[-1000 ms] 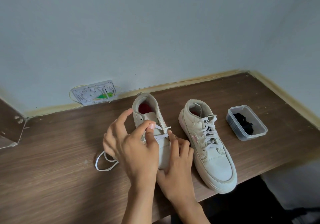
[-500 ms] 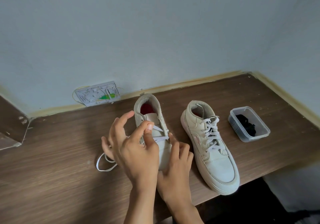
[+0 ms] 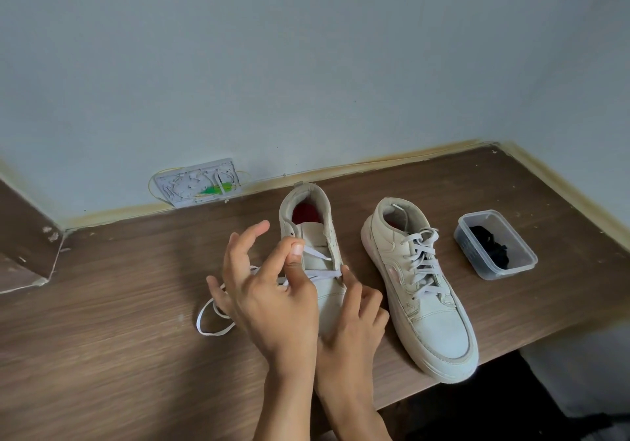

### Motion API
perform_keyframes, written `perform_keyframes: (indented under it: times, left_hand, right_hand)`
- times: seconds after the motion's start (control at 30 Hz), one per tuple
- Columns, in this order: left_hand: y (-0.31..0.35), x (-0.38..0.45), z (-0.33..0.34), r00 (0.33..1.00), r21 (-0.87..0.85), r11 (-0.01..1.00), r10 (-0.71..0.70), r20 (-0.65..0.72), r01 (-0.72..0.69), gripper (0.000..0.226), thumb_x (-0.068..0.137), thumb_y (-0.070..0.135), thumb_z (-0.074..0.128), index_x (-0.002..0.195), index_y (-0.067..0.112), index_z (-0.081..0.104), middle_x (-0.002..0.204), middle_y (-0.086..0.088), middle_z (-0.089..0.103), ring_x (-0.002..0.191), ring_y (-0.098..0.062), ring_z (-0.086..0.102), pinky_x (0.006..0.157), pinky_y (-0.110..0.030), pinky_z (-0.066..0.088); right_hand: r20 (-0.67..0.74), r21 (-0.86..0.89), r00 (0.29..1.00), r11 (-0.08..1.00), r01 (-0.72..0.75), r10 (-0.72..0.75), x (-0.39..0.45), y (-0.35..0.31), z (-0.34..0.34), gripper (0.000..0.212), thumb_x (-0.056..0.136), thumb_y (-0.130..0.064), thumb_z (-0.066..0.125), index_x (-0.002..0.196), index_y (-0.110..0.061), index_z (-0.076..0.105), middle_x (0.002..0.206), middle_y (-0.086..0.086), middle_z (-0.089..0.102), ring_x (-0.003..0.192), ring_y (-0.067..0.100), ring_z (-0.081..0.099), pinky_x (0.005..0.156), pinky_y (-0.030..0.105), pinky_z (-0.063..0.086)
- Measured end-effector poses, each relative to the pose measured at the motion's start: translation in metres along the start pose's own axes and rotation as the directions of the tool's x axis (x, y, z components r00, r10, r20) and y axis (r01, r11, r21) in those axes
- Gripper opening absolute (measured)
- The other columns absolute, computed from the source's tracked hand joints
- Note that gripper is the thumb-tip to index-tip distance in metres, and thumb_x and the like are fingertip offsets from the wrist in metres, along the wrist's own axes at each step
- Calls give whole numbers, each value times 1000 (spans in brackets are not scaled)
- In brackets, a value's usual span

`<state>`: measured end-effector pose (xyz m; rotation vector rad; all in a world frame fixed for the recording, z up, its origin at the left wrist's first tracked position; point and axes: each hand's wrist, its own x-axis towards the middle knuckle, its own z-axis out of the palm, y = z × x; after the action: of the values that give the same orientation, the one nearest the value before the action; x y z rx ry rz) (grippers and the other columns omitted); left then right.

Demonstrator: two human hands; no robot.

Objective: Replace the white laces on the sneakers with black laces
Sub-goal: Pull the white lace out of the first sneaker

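Two sneakers stand on the desk point(image 3: 102, 355). The left sneaker point(image 3: 315, 236) is part-unlaced: left hand point(image 3: 272, 301) pinches its white lace point(image 3: 320, 255); right hand point(image 3: 354, 318), fingers curled, steadies its side. Right of it, the laced sneaker point(image 3: 419, 287) is untouched; further right, black laces point(image 3: 492, 248) wait in a container point(image 3: 496, 244). No legible branding.

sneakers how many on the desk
2. One sneaker sits under both hands, its white lace partly pulled out. The other sneaker stands to its right, fully laced, beside the plastic container.
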<state>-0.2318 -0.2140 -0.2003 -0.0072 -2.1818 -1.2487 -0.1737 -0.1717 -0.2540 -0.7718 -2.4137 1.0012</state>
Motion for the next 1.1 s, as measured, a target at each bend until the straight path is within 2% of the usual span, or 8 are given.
perform_keyframes:
  times: [0.17, 0.4, 0.5, 0.6, 0.73, 0.83, 0.97, 1.1]
  left_hand:
    - [-14, 20, -18, 973, -163, 982, -129, -191, 99, 11, 88, 31, 60, 92, 40, 66, 113, 6, 63, 100, -13, 61, 91, -58, 45]
    - [-16, 23, -28, 940, 92, 936, -342, 4, 340, 13, 86, 27, 67, 91, 39, 70, 112, 10, 62, 101, -23, 62, 96, -56, 42]
    - [-23, 25, -29, 895, 256, 882, -433, 109, 396, 36, 85, 13, 65, 114, 34, 65, 125, 1, 56, 113, -30, 54, 100, -54, 37]
    - [-33, 28, -30, 872, 304, 898, -403, 277, 319, 59, 82, 2, 63, 133, 31, 54, 132, -2, 48, 120, -31, 46, 97, -47, 37]
    - [-43, 27, -32, 803, 146, 971, -241, 546, 192, 49, 90, 17, 64, 134, 34, 53, 125, 2, 44, 127, -29, 42, 104, -40, 33]
    - [-39, 27, -34, 712, 117, 992, -122, 691, 56, 69, 83, 47, 67, 138, 63, 28, 156, 2, 20, 142, -19, 15, 115, -45, 21]
    - [-35, 28, -32, 676, 136, 980, 0, 737, -147, 101, 78, 35, 77, 126, 79, -1, 161, 8, -2, 144, -17, 0, 117, -46, 7]
    - [-40, 31, -30, 651, 157, 965, 18, 759, -210, 99, 81, 32, 75, 127, 81, 2, 160, 13, -14, 146, -16, -10, 118, -50, -2]
  right_hand:
    - [-35, -33, 999, 999, -2, 1, 4, 0, -2, 81, 70, -65, 60, 136, -20, 43, 116, 0, 40, 95, 14, 26, 88, 28, 23]
    - [-45, -65, 998, 997, 29, -32, 5, 4, -2, 84, 69, -69, 64, 135, -23, 40, 114, -3, 35, 95, 13, 24, 90, 28, 25]
    - [-45, -10, 998, 999, 47, -47, 8, 5, -6, 72, 76, -69, 60, 131, -23, 45, 112, -8, 34, 97, 13, 28, 94, 29, 28]
    - [-35, 113, 999, 993, 37, -34, 14, 5, -17, 55, 81, -69, 52, 117, -27, 53, 109, -12, 42, 100, 9, 38, 92, 25, 33]
    - [-111, 105, 991, 991, 84, -72, 20, 1, -26, 19, 95, -53, 52, 98, -35, 56, 97, -16, 48, 91, 9, 57, 74, 30, 48]
    - [-123, 56, 962, 966, 251, -243, 28, -1, -25, 16, 97, -34, 56, 111, -29, 64, 104, -8, 45, 95, 15, 50, 81, 33, 48]
    - [32, -122, 946, 938, 323, -322, 37, -5, -19, 22, 97, -39, 57, 118, -36, 65, 120, -1, 39, 101, 19, 35, 93, 36, 37]
    - [55, -100, 952, 947, 307, -303, 40, -10, -14, 15, 91, -26, 67, 104, -33, 68, 125, -3, 37, 102, 17, 28, 93, 35, 33]
